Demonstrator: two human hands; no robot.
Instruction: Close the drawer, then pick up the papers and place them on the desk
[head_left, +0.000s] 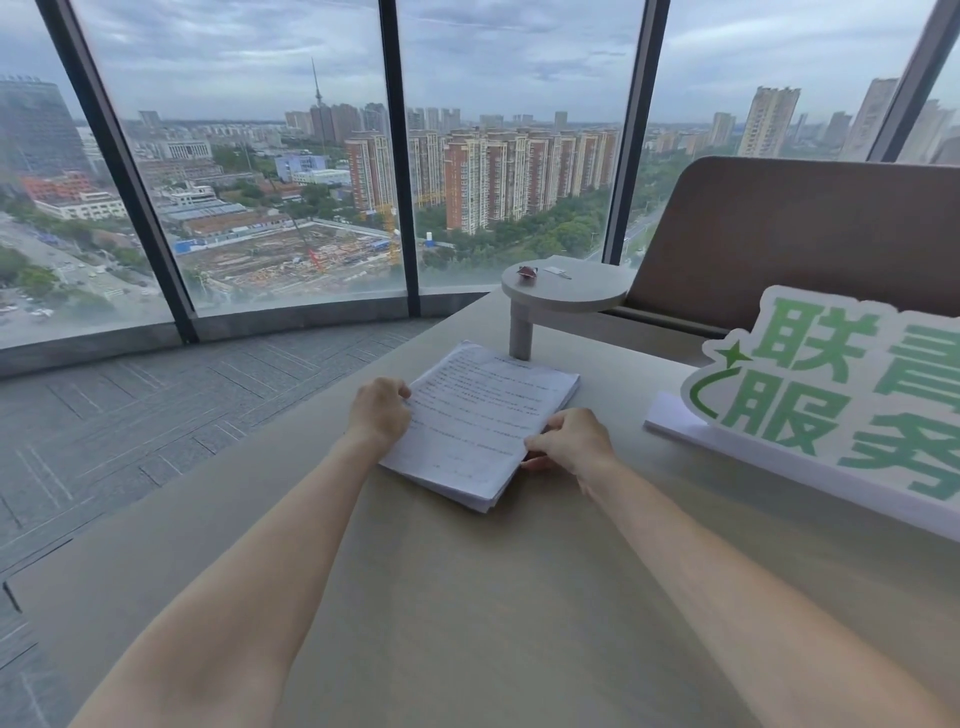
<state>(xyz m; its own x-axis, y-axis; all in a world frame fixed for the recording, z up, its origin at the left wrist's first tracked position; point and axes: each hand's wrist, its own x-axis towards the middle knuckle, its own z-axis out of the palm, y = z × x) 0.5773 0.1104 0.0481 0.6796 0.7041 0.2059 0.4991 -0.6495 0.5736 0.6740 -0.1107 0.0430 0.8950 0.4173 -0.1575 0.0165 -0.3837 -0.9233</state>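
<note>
A thick stack of printed white papers (478, 421) lies flat on the light wooden desk (467, 597), a little beyond its middle. My left hand (378, 413) grips the stack's left edge with the fingers curled over it. My right hand (569, 441) holds the stack's right edge, thumb underneath near the corner. Both arms reach forward across the desk. No drawer is in view.
A small round raised shelf (566, 288) on a post stands just behind the papers, with small items on it. A white board with large green characters (831, 405) leans at the right. A brown partition (805, 239) rises behind it. Floor-to-ceiling windows lie beyond the desk's left edge.
</note>
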